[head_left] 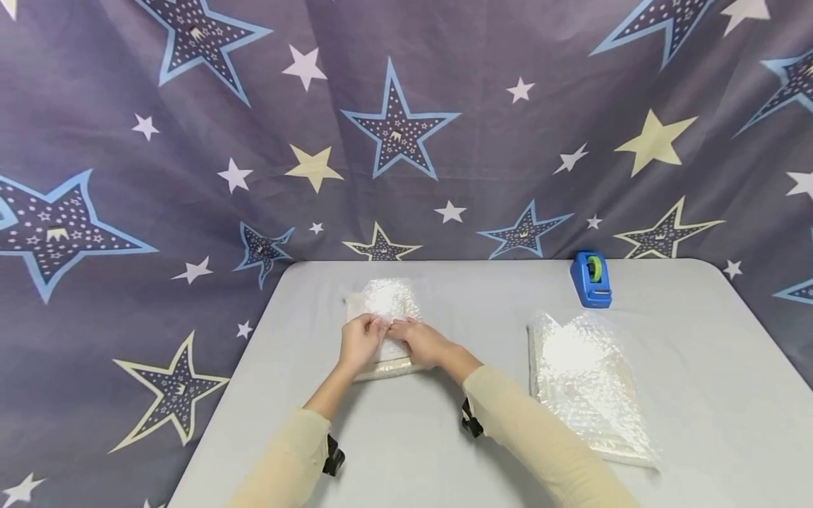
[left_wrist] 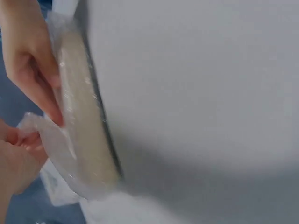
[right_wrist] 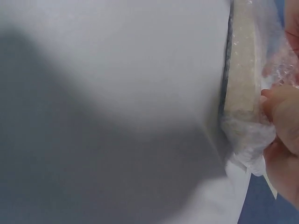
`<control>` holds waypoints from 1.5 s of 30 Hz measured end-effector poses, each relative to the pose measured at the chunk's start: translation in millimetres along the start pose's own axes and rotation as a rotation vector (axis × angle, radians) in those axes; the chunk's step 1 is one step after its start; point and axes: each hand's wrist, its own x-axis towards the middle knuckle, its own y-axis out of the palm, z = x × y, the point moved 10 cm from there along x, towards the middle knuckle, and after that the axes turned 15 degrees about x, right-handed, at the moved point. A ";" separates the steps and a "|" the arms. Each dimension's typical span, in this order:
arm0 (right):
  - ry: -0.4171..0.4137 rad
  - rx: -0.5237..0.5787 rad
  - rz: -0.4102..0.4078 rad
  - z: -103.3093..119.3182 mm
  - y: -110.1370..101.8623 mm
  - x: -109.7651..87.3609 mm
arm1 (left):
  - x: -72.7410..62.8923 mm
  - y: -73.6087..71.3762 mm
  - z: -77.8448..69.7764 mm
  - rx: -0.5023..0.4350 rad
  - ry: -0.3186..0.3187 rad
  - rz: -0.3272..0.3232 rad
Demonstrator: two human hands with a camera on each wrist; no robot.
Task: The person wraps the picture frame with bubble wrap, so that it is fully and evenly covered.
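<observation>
A flat bubble-wrapped package (head_left: pixel 387 296) lies at the left part of the table, its clear wrap shining. Through its front side shows a thick beige edge (left_wrist: pixel 86 107). My left hand (head_left: pixel 360 342) pinches a loose part of the bubble wrap (left_wrist: pixel 56 144) above the package. Close beside it, my right hand (head_left: pixel 427 342) has its finger and thumb on the wrap near the front edge, fingertips pointing at the left hand. In the right wrist view, crumpled wrap (right_wrist: pixel 250 140) bunches at the near corner beside the right hand.
A second bubble-wrapped package (head_left: pixel 587 384) lies on the right of the white table (head_left: pixel 444 437). Behind it stands a blue tape dispenser (head_left: pixel 591 281) with a green roll. A star-patterned curtain (head_left: pixel 483 141) hangs along the table's back and left edges.
</observation>
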 end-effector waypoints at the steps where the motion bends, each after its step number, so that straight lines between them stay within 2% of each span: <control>1: 0.000 0.006 -0.003 -0.4 -0.5 -0.4 | 0.8 2.7 4.1 -0.006 -0.019 0.024; 4: 0.002 0.051 -0.036 -2.0 -3.3 -0.3 | 3.2 7.3 12.0 -0.012 -0.045 0.067; 6: 0.001 0.093 -0.078 -3.4 -6.3 0.2 | 4.7 7.8 12.8 -0.010 -0.035 0.076; 8: 0.015 0.145 -0.127 -6.4 -9.3 0.8 | 5.3 8.4 12.2 -0.006 -0.011 0.081; 12: 0.073 0.232 -0.189 -14.5 -13.4 0.7 | 2.4 15.5 9.2 -0.010 0.028 0.136; 16: 0.112 0.237 -0.217 -18.8 -18.6 1.2 | -1.9 22.5 2.6 0.005 0.068 0.187; 21: 0.141 0.256 -0.230 -21.8 -24.2 -0.5 | -5.0 25.8 4.9 0.014 0.016 0.215; 24: 0.155 0.285 -0.257 -23.6 -29.2 -4.5 | -5.8 28.7 4.7 0.043 0.030 0.235; 28: 0.154 0.288 -0.291 -25.7 -36.0 -10.8 | -7.3 29.1 -1.6 0.104 0.136 0.224; 32: 0.137 0.268 -0.296 -24.8 -43.5 -16.0 | -12.2 25.3 -11.0 0.178 0.266 0.172; 34: 0.126 0.257 -0.290 -23.7 -48.5 -19.3 | -16.2 25.5 -15.0 0.213 0.313 0.171; 38: 0.132 0.237 -0.269 -24.7 -61.0 -30.0 | -25.9 28.6 -25.5 0.341 0.416 0.191; 42: 0.196 0.254 -0.240 -33.4 -73.3 -43.5 | -34.3 30.8 -35.4 0.492 0.526 0.178; 45: 0.237 0.263 -0.228 -40.1 -82.4 -55.6 | -38.7 33.7 -37.7 0.567 0.560 0.179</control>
